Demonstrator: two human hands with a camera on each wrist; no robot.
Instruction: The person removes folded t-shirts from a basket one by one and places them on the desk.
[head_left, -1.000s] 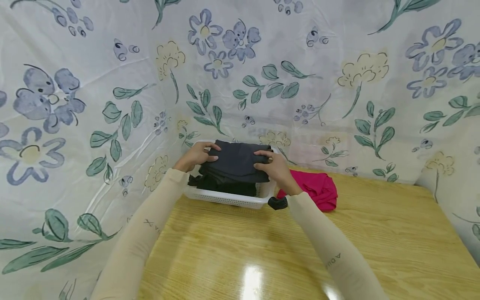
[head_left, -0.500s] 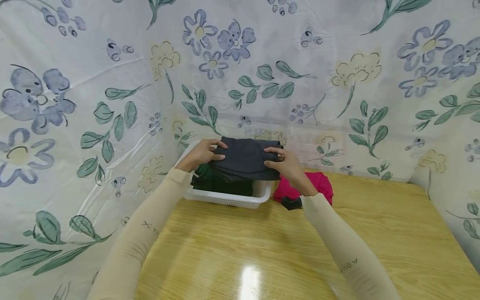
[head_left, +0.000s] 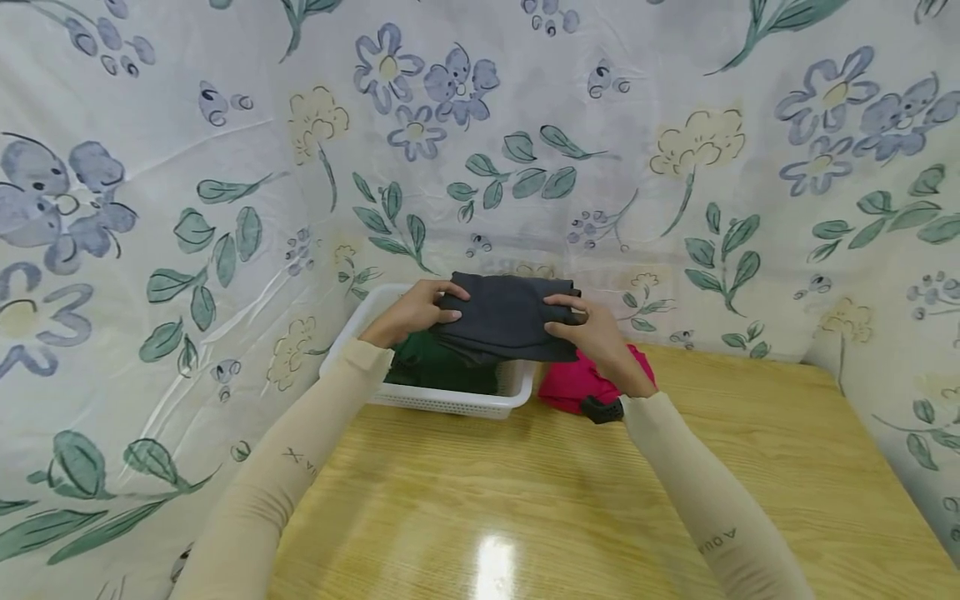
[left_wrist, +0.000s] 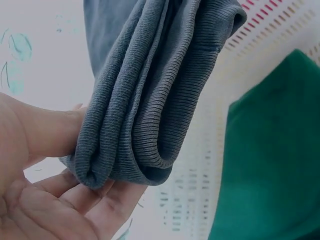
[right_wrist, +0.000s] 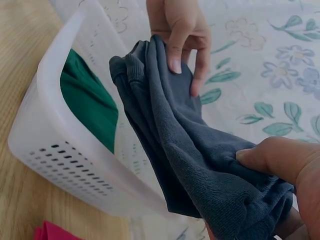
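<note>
Both hands hold a folded dark grey garment (head_left: 506, 312) in the air over the right part of a white plastic basket (head_left: 517, 387). The left hand (head_left: 416, 312) pinches its left end, thumb on one side and fingers on the other; ribbed, layered folds show in the left wrist view. At the opposite end the right hand (head_left: 596, 333) grips it the same way, thumb (right_wrist: 265, 155) pressing the cloth in the right wrist view. Beneath, a dark green folded cloth (head_left: 442, 375) lies inside the basket, partly hidden by the grey garment and the left hand.
A bright pink cloth (head_left: 562, 387) lies on the wooden table (head_left: 450, 483) just right of the basket, under the right wrist with its black strap (head_left: 602, 410). Floral curtain (head_left: 600, 167) hangs behind the table and along the left.
Both hands have lifted the grey garment and shifted it rightward relative to the basket. More of the green cloth and the basket's left side now shows.
</note>
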